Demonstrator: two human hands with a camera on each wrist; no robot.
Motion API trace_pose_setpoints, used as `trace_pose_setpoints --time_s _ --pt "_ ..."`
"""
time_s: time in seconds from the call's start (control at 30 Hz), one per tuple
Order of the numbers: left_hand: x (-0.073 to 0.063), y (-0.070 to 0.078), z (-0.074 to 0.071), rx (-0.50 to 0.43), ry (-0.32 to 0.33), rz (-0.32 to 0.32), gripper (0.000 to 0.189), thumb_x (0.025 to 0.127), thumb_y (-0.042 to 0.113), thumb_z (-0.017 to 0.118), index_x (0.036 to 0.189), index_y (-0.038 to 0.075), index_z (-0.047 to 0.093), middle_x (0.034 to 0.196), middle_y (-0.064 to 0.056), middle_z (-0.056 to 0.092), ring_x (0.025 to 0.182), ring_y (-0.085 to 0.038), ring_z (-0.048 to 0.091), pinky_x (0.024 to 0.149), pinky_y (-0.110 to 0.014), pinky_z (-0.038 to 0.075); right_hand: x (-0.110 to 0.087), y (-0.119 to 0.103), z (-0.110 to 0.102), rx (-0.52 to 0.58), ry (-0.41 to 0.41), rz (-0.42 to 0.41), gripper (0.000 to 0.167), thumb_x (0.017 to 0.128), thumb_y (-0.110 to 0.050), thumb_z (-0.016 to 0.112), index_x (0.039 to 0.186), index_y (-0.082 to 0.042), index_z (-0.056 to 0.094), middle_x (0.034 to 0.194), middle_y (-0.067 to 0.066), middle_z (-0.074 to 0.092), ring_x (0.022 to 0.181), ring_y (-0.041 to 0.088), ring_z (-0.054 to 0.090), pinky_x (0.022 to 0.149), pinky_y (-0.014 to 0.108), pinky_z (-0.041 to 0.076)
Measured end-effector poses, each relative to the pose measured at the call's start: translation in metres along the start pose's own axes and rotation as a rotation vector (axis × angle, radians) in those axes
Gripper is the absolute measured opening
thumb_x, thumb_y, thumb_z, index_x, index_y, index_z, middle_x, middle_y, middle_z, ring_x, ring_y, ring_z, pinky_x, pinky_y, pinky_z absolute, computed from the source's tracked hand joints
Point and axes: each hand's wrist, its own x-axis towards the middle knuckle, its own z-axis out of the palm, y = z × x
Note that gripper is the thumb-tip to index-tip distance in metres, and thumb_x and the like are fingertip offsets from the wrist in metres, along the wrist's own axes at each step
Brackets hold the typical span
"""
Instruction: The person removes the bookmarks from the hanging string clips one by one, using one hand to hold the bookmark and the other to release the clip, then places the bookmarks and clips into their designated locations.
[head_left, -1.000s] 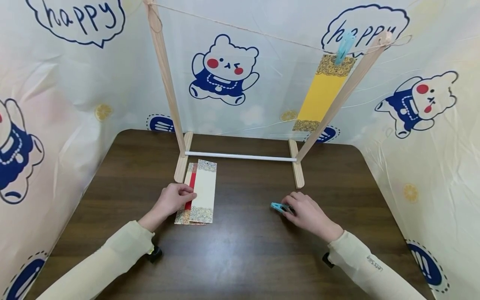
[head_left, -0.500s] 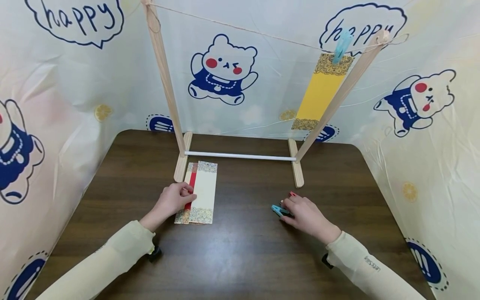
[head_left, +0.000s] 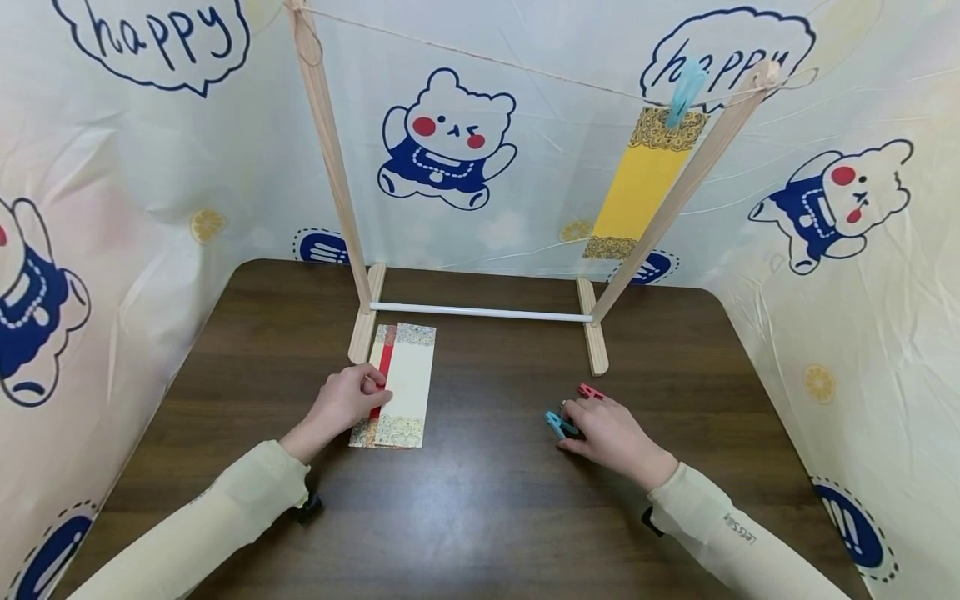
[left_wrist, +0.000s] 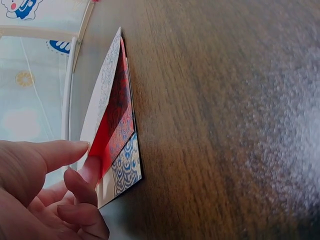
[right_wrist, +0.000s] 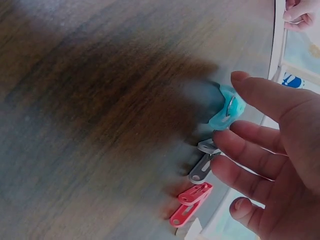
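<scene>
My left hand (head_left: 348,396) pinches the left edge of a cream patterned paper strip (head_left: 407,375) between thumb and finger. That edge is raised above a red strip (left_wrist: 122,115) and another cream patterned strip (left_wrist: 127,165), seen in the left wrist view. On the right of the table, my right hand (head_left: 615,437) has thumb and fingers on either side of a blue clothespin (right_wrist: 227,107). Beside its fingers lie a grey clothespin (right_wrist: 201,167) and a red clothespin (right_wrist: 190,202). In the head view the grey one is hidden under the hand.
A wooden rack (head_left: 328,150) with a white crossbar (head_left: 480,312) stands behind the strips. Along its string (head_left: 487,57), another blue clothespin (head_left: 686,96) holds a yellow strip (head_left: 645,187) near the right post. Printed cloth surrounds the brown table (head_left: 480,517).
My right hand has shifted slightly, uncovering the red clothespin, and the blue clothespin has turned between thumb and fingers. The cream strip has slid slightly down and left under my left hand.
</scene>
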Motion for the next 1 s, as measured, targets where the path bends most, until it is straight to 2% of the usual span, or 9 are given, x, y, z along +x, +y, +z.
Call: trace_pose_setpoints --time_s 0.3,0.53,0.77,1.0 --pt "-0.001 -0.002 -0.002 0.002 -0.006 -0.015 0.020 0.092 0.014 0.078 0.103 0.000 0.068 0.076 -0.004 0.065 0.067 -0.018 0.056 0.063 -0.033 0.045 0.003 0.004 -0.005 -0.008 0.034 0.027 0.030 0.087 -0.033 0.086 0.097 -0.011 0.069 0.083 -0.003 0.065 0.072 0.011 0.057 0.064 0.031 0.047" --pt "-0.002 0.006 -0.005 0.005 0.004 -0.004 0.020 0.094 0.017 0.076 0.103 0.001 0.069 0.081 -0.006 0.068 0.066 -0.018 0.057 0.061 -0.032 0.046 0.010 0.008 -0.020 -0.003 0.070 0.040 0.020 0.091 -0.026 0.082 0.095 -0.010 0.070 0.078 -0.002 0.061 0.066 0.011 0.051 0.063 0.033 0.049" --pt "-0.002 0.022 -0.008 0.018 0.050 0.094 0.020 0.095 0.018 0.077 0.105 0.002 0.070 0.086 -0.008 0.071 0.072 -0.021 0.061 0.059 -0.030 0.049 0.019 0.011 -0.048 0.012 0.114 0.055 0.017 0.092 -0.023 0.081 0.097 -0.010 0.071 0.075 -0.004 0.059 0.066 0.012 0.051 0.067 0.038 0.051" --pt "-0.001 0.042 -0.010 0.018 0.117 0.234 0.018 0.096 0.020 0.076 0.104 0.004 0.073 0.086 -0.005 0.073 0.076 -0.020 0.065 0.065 -0.034 0.052 0.023 0.013 -0.071 -0.015 0.163 0.069 0.017 0.093 -0.022 0.079 0.100 -0.008 0.072 0.089 0.005 0.070 0.077 0.022 0.066 0.071 0.044 0.057"
